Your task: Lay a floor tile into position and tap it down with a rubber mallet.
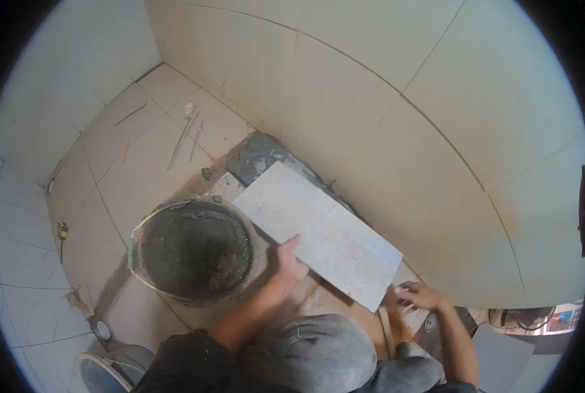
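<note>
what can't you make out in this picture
In the head view:
Left hand: some fingers, hidden by the tile.
Right hand: fingers blurred; whether they hold anything is unclear.
Tile's underside: hidden by its own top face.
Grey container, lower left: cut off by the picture's lower edge.

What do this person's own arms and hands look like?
Both the left hand and the slightly blurred right hand are gloveless, with bare forearms. A dark sleeve covers the left arm higher up; on the right, a dark sleeve edge barely shows.
</note>
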{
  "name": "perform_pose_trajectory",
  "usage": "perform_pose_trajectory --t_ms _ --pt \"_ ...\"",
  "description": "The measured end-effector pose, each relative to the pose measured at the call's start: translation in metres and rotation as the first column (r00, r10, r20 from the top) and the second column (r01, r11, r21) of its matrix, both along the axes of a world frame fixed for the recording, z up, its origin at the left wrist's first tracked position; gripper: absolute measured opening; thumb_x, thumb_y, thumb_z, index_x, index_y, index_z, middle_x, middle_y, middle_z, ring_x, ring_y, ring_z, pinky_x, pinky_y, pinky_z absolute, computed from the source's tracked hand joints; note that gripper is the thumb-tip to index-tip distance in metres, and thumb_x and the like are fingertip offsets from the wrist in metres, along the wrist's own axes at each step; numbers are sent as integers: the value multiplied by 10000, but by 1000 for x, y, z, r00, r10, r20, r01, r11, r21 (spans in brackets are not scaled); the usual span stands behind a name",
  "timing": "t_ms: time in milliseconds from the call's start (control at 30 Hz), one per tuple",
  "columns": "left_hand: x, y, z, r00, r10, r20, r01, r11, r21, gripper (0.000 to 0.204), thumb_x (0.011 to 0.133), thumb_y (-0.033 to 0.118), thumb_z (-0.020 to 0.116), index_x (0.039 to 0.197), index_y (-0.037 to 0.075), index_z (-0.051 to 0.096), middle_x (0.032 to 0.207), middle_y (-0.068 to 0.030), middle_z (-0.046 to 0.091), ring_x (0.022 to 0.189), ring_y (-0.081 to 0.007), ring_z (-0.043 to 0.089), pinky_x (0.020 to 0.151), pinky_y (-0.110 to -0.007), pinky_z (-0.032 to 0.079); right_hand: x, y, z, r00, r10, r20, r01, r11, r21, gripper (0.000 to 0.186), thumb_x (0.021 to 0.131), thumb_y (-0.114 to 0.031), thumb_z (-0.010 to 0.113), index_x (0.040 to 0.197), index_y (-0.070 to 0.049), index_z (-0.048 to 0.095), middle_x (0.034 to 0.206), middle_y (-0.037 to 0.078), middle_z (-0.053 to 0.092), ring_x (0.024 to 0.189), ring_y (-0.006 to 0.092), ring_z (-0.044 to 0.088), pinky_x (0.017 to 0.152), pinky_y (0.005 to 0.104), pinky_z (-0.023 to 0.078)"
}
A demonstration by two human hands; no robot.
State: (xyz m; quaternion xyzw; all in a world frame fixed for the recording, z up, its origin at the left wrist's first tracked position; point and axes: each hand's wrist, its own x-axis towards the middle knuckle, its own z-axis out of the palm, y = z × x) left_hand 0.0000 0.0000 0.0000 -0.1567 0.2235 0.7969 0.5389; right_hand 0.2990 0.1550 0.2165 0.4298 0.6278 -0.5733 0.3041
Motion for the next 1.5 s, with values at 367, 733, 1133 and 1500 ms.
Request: perform_pose_trajectory --t_ms 367,733,1133,1500 --pt "-53 51 3 992 125 29 -126 991 49 518 888 307 565 1311 8 570 1268 -163 632 1177 -361 576 1030 -479 446 -54 -2 -137 749 -594 -293 606 793 -58 355 975 -88 650 1276 27 499 1074 136 658 914 226 703 776 397 624" --pt "-103 80 -37 952 289 -97 -297 952 -77 726 974 571 520 1463 39 445 1453 -145 520 1298 -336 517 1086 -484 425 -110 22 -171 738 -546 -398 545 829 -126 341 971 -152 670 1256 -45 517 1052 74 657 883 204 691 750 370 607" --pt "-117 95 -51 938 248 -243 -339 806 -485 905 972 683 429 1426 -100 420 1443 -235 506 1304 -351 521 1070 -446 454 -116 13 -188 653 -571 -497 600 791 -121 286 975 -132 659 1218 -51 532 1007 71 684 839 193 690 726 358 595" --pt "-85 28 4 314 -880 -358 -193 310 -931 668 1011 485 405 1077 -121 677 1089 -320 678 986 -490 668 950 -528 498 -133 -7 -189 639 -628 -445 693 721 -23 222 955 -45 653 1143 4 545 968 104 667 777 203 685 629 332 618"
